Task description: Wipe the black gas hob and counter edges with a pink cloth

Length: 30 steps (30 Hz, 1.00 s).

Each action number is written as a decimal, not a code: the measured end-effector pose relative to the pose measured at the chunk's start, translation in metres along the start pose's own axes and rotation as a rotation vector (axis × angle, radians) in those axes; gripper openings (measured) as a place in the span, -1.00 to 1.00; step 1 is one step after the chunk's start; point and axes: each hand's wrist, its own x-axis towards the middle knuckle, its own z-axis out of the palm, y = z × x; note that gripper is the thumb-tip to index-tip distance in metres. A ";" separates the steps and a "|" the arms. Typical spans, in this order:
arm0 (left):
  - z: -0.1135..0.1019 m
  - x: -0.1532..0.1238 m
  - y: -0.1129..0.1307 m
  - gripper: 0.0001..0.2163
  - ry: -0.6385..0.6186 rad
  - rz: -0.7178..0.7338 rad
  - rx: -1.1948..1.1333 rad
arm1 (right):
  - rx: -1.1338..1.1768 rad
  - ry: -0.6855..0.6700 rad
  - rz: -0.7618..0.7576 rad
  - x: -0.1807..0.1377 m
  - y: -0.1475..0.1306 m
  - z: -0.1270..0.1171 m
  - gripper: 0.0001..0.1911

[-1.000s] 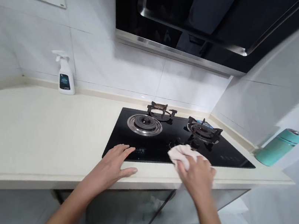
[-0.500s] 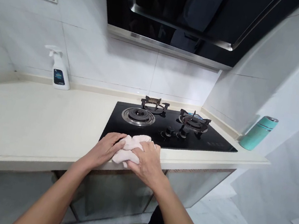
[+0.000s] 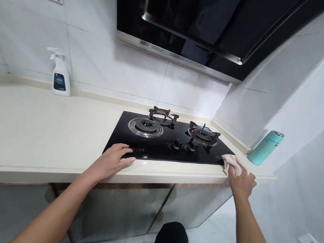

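At the front right corner of the black gas stove (image 3: pixel 158 147), my right hand (image 3: pixel 241 183) grips a pale pink cloth (image 3: pixel 232 163) and presses it on the counter edge and the glass. My left hand (image 3: pixel 113 161) rests on the counter's front edge, by the stove's near left corner. Its fingers are spread, with nothing in them, and the fingertips touch the glass. Two burners with black rings and two knobs (image 3: pixel 178 144) show on the stove. A pan support (image 3: pixel 163 116) stands at the back, off the left burner (image 3: pixel 145 127).
A white spray bottle (image 3: pixel 61 76) stands against the wall on the left of the cream counter (image 3: pixel 42 128). A teal flask (image 3: pixel 266 148) is at the counter's right end. Overhead hangs a black range hood (image 3: pixel 184 15). Cabinet doors (image 3: pixel 125 205) lie below.
My right hand has moved right along the front edge with the cloth, from beside my left hand to the right corner. My left hand has let go of the cloth and stays near its place.
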 end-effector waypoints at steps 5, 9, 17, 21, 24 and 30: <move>0.000 0.002 0.006 -0.40 0.019 0.005 0.014 | 0.117 0.094 0.130 -0.060 -0.034 0.014 -0.37; 0.002 0.001 0.004 -0.44 0.045 0.033 0.021 | 0.363 0.071 -0.012 -0.160 -0.088 0.016 -0.35; 0.005 -0.001 -0.005 -0.53 0.113 0.078 0.017 | 0.786 -0.422 -0.718 -0.316 -0.187 -0.037 -0.68; 0.002 -0.002 -0.005 -0.55 0.103 0.057 -0.037 | 1.009 -0.761 -0.575 -0.288 -0.202 -0.065 -0.60; -0.002 -0.003 0.000 -0.57 0.087 0.067 -0.078 | 1.054 -0.797 -0.479 -0.231 -0.203 -0.071 -0.45; -0.003 -0.006 0.008 -0.57 0.080 -0.002 -0.074 | 0.609 -0.560 -0.466 -0.105 -0.169 -0.019 -0.36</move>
